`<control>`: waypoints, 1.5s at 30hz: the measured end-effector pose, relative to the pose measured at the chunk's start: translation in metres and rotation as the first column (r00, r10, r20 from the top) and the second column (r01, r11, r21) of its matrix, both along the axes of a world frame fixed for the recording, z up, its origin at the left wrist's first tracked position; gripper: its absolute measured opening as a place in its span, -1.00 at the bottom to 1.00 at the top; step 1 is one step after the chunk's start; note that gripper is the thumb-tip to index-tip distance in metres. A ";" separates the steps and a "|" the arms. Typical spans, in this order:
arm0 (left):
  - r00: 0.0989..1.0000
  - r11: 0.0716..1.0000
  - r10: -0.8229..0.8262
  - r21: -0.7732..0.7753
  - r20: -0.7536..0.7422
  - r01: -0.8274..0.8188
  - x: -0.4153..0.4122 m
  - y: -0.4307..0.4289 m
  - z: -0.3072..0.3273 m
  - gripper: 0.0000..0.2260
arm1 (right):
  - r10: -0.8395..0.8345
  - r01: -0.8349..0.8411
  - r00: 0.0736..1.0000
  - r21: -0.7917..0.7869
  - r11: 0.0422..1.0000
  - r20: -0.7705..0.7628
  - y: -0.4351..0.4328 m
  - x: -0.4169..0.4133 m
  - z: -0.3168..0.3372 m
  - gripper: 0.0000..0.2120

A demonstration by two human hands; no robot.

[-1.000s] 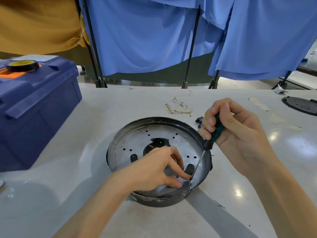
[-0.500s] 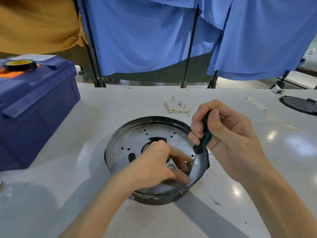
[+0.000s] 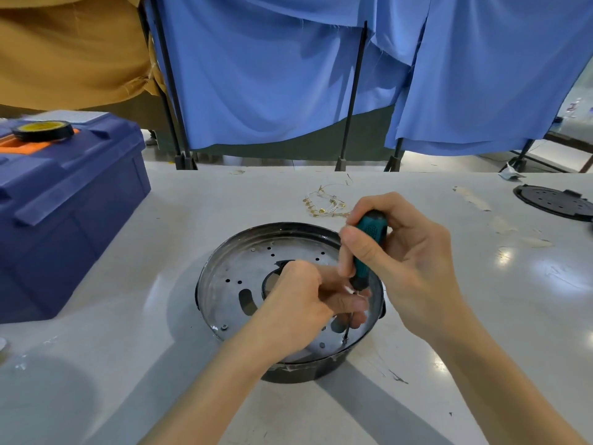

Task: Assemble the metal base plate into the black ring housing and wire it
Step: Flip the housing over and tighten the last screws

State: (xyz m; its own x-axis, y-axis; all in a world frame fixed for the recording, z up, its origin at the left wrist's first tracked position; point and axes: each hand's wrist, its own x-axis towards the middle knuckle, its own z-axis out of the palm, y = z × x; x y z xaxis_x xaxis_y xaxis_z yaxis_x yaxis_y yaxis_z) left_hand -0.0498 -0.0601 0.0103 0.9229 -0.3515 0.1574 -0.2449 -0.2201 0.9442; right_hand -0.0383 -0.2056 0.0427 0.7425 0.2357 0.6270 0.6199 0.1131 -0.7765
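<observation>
Metal base plate [image 3: 244, 271] inside black ring housing [image 3: 298, 374], lower centre of frame. Right hand [image 3: 414, 261] fingers curled round teal screwdriver [image 3: 369, 234] handle, tip at plate's lower right rim. Left hand [image 3: 298, 309] fingertips pinching shaft.

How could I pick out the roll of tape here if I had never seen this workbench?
Find the big blue toolbox on the left of the white table. On its lid, over an orange panel, a tape roll lies flat. It is the only black ring with a yellow centre; the black ring housing and black perforated disc sit on the table itself.
</observation>
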 end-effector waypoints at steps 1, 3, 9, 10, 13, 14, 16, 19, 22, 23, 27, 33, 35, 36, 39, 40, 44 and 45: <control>1.000 0.999 0.022 -0.031 0.018 -0.021 -0.001 -0.001 0.000 -0.86 | -0.017 0.017 0.999 -0.008 1.000 0.029 0.003 -0.003 -0.002 -0.87; 0.992 0.995 0.074 -0.072 0.098 -0.067 -0.004 -0.001 -0.001 -0.83 | -0.012 0.013 0.998 -0.012 1.000 0.054 0.007 -0.008 -0.007 -0.91; 1.000 0.987 0.013 -0.158 -0.026 -0.017 -0.006 0.000 -0.001 -0.90 | 0.248 -0.248 0.957 0.016 0.969 -0.154 -0.003 -0.007 0.000 -0.70; 1.000 0.989 -0.004 -0.148 -0.029 -0.001 -0.004 0.001 -0.001 -0.86 | 0.202 -0.205 0.971 -0.004 0.979 -0.130 -0.004 -0.005 0.000 -0.73; 0.998 0.991 -0.036 -0.128 -0.059 0.028 -0.002 0.000 0.002 -0.77 | 0.069 -0.071 0.996 -0.020 0.997 -0.064 0.000 -0.004 -0.003 -0.79; 0.998 0.993 -0.019 -0.121 -0.058 0.012 -0.001 0.001 0.000 -0.75 | 0.045 -0.045 0.997 -0.007 0.999 -0.055 0.002 -0.005 -0.005 -0.79; 0.999 0.989 0.012 -0.146 -0.032 -0.016 -0.003 0.002 -0.002 -0.80 | 0.003 0.000 0.998 0.045 0.999 -0.062 0.005 -0.007 -0.012 -0.79; 1.000 0.993 -0.002 -0.115 0.027 0.005 -0.006 0.002 -0.002 -0.80 | -0.047 0.054 0.996 0.098 0.994 -0.074 0.005 -0.009 -0.014 -0.77; 0.998 0.997 -0.056 -0.053 0.005 0.057 -0.004 0.003 0.001 -0.76 | 0.047 -0.042 0.995 0.062 0.997 -0.085 -0.004 -0.007 -0.009 -0.76; 0.997 0.996 -0.074 -0.051 -0.012 0.074 -0.003 0.005 0.003 -0.80 | 0.092 -0.089 0.989 0.036 0.995 -0.112 -0.009 -0.006 -0.005 -0.75; 0.986 0.986 -0.158 -0.066 -0.058 0.154 0.001 0.010 0.005 -0.84 | 0.078 -0.084 0.990 -0.054 0.995 -0.116 -0.017 -0.003 0.004 -0.75; 0.997 0.995 -0.054 -0.089 -0.055 0.049 0.002 0.007 -0.009 -0.82 | -0.179 0.173 0.982 -0.094 0.980 -0.056 -0.011 0.001 -0.004 -0.71; 0.996 0.997 -0.061 -0.052 -0.066 0.058 0.003 0.006 -0.008 -0.79 | -0.205 0.200 0.979 -0.173 0.964 -0.009 -0.012 0.001 -0.002 -0.73; 0.997 0.997 -0.056 -0.056 -0.060 0.053 0.005 0.006 -0.006 -0.83 | -0.235 0.233 0.972 -0.182 0.955 0.009 -0.013 0.001 -0.001 -0.72; 0.997 0.996 -0.061 -0.073 -0.046 0.058 0.006 0.000 -0.001 -0.60 | -0.296 0.297 0.955 -0.149 0.943 0.026 -0.009 0.000 0.000 -0.62; 0.998 0.993 -0.056 -0.103 -0.031 0.053 0.006 -0.004 0.000 -0.56 | -0.315 0.314 0.949 -0.152 0.937 0.019 -0.006 0.001 -0.001 -0.56; 0.997 0.962 -0.069 -0.268 -0.039 0.056 0.003 -0.009 0.004 -0.89 | -0.290 0.273 0.956 -0.220 0.937 -0.051 -0.009 0.002 0.001 -0.55; 0.996 0.964 -0.081 -0.259 -0.046 0.066 0.003 -0.006 0.003 -0.89 | -0.205 0.186 0.975 -0.203 0.961 -0.079 -0.013 0.001 0.003 -0.64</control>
